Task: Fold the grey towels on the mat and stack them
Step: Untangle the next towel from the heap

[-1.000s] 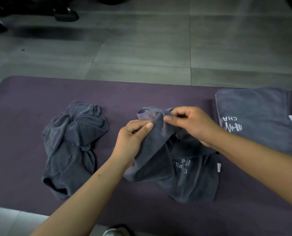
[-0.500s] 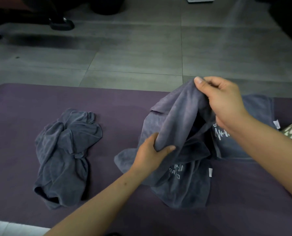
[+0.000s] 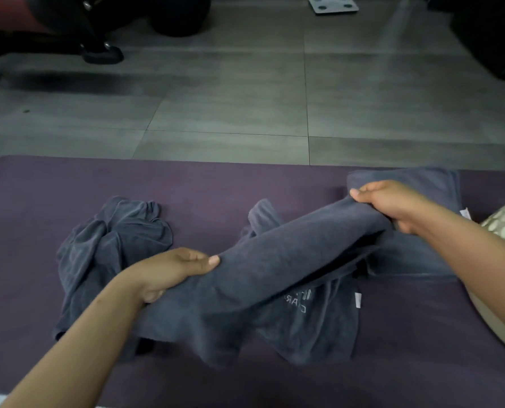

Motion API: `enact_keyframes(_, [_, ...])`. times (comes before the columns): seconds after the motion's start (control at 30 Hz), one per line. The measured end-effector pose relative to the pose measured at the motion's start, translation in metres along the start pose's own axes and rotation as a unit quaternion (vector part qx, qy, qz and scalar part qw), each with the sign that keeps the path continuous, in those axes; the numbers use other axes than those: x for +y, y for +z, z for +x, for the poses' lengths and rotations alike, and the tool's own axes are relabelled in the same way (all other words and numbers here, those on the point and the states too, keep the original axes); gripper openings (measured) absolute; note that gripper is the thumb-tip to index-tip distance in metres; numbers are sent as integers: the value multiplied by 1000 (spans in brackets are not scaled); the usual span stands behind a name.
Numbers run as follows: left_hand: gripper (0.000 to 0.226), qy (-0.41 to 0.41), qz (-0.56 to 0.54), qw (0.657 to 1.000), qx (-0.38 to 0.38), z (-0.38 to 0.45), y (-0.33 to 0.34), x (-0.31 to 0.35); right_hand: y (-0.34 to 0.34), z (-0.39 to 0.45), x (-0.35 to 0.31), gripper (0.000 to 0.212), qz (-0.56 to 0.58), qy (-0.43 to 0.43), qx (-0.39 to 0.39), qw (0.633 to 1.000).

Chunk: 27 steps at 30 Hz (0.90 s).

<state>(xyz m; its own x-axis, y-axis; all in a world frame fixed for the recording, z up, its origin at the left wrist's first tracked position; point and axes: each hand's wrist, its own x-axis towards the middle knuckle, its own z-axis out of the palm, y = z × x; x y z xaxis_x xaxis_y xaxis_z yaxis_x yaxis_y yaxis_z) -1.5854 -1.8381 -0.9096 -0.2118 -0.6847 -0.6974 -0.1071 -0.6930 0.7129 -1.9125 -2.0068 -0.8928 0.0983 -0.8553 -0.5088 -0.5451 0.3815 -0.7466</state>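
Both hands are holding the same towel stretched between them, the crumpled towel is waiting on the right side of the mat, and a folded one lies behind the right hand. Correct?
Not quite. The head view shows the crumpled towel on the left side of the mat, not the right. The rest holds: left hand and right hand stretch one towel between them, with the folded towel behind the right hand.

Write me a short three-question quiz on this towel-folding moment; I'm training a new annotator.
1. True or false: both hands grip the stretched dark grey terry towel.
2. Which lies nearest the left hand? A) crumpled grey towel B) folded grey towel C) white bathroom scale
3. Fill in: the towels lie on a ____ mat.

Key: 1 true, the right hand holds the other end; 2 A; 3 purple.
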Motion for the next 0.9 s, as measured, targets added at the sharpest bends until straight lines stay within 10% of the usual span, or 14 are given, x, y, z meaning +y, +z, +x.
enact_keyframes(0.1, [74, -19, 45, 998, -28, -9, -11, 14, -1, -1, -6, 15, 61, 52, -39, 996])
enact_keyframes(0.33, [28, 116, 297, 865, 388, 63, -30, 17, 45, 17, 3, 30, 218, -27, -46, 975])
enact_keyframes(0.6, [56, -57, 220, 885, 405, 73, 19, -88, 88, 29, 68, 68, -63, -3, -143, 988])
enact_keyframes(0.77, [76, -121, 90, 912, 383, 69, 21, -139, 102, 39, 88, 70, -282, -21, -3, 959])
enact_keyframes(0.9, [33, -99, -138, 924, 341, 66, 12, -138, 104, 40, 91, 59, -336, 60, 11, 940])
